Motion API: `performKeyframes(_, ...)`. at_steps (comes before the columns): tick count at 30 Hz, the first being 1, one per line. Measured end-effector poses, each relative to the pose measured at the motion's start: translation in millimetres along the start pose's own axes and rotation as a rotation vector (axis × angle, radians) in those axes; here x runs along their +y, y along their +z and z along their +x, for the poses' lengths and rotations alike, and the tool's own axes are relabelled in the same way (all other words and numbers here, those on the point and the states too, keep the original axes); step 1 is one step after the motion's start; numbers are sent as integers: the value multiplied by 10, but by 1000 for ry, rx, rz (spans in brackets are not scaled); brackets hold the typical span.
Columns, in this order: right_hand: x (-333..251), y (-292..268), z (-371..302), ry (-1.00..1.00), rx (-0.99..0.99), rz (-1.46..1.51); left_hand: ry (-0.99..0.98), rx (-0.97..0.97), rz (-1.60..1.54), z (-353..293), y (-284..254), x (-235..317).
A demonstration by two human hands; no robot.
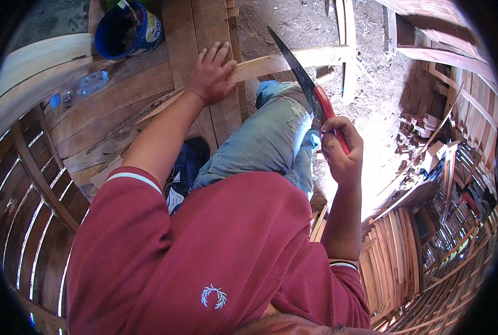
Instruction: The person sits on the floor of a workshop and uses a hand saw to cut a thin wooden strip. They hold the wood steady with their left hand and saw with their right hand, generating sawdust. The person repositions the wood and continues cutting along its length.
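My right hand is wrapped round the red handle of a hand saw. The dark blade tapers up and to the left, over a pale wooden board; whether its teeth touch the wood I cannot tell. My left hand lies on that board with its fingers spread, pressing it against the plank bench. From under my left hand the board sticks out to the right, past the bench edge. My bent leg in torn jeans is just below the board.
A blue bucket stands on the planks at the upper left, near a clear plastic bottle lying on its side. Upright pale timber is beyond the board's far end. Wood offcuts and stacked slats lie at the right.
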State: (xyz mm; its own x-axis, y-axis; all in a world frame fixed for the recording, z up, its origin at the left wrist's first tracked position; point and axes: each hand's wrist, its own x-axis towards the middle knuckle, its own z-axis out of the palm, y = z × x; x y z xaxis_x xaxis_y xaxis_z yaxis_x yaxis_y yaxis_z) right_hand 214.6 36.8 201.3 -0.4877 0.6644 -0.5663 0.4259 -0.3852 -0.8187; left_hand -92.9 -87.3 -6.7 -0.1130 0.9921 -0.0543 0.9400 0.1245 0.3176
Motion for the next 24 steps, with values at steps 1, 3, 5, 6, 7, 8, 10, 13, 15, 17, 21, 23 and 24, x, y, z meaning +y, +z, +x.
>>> performKeyframes(1, -9, 14, -18, 7, 12, 2, 4, 18, -1, 14, 25, -22)
performKeyframes(3, -153, 67, -193, 78, 30, -81, 3, 31, -11, 3, 34, -30)
performKeyframes(5, -229, 125, -323, 30, 57, -91, 14, 23, -33, -5, 3, -21)
performKeyframes(6, -201, 142, -280, 17, 39, -122, 11, 19, -21, -20, 16, -25)
performKeyframes(7, -147, 160, -164, 3, 22, -152, 7, 15, -8, -29, 36, -37)
performKeyframes(8, -102, 181, -31, -10, 14, -185, 11, 14, -1, -9, 45, -34)
performKeyframes(10, 227, 321, 444, -153, 112, -288, 13, 3, 22, 25, 44, -40)
performKeyframes(13, 367, 399, 813, -225, 15, -150, 5, -19, 29, 56, -7, 3)
performKeyframes(15, 253, 382, 692, -181, 34, -138, -5, -21, 21, 15, -23, 3)
performKeyframes(17, -79, 232, 368, -182, 18, -233, -5, 17, 11, 15, -38, 7)
performKeyframes(21, -405, -103, -259, 42, 93, -78, -3, 10, 16, 29, -14, 4)
performKeyframes(23, -358, -231, -378, 35, 101, -28, 0, -9, 25, 18, -32, 5)
performKeyframes(24, -324, -264, -420, 19, 95, -8, -2, -8, 26, 19, -32, 8)
